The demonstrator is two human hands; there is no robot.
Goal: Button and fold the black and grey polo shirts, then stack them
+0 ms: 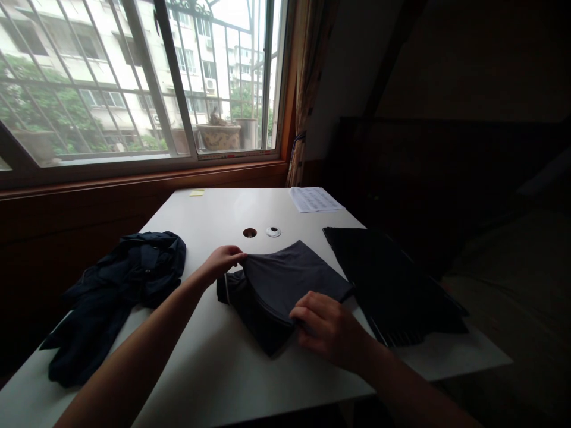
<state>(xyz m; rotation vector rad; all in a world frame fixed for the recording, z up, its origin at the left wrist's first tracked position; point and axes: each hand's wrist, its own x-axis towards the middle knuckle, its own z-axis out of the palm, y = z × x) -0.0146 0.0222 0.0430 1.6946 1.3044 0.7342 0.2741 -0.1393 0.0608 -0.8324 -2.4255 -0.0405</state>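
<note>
A dark grey-blue garment, partly folded, lies in the middle of the white table. My left hand pinches its far left corner and lifts that edge a little. At the near edge, my right hand has its fingers closed on the cloth. Beneath the raised layer shows a darker part with a thin white stripe at the left end. The garment's exact kind I cannot make out.
Crumpled navy clothing lies at the left table edge, and a flat dark garment at the right. Printed papers, a yellow note, a cable hole and a round white cover are farther back. A barred window stands behind.
</note>
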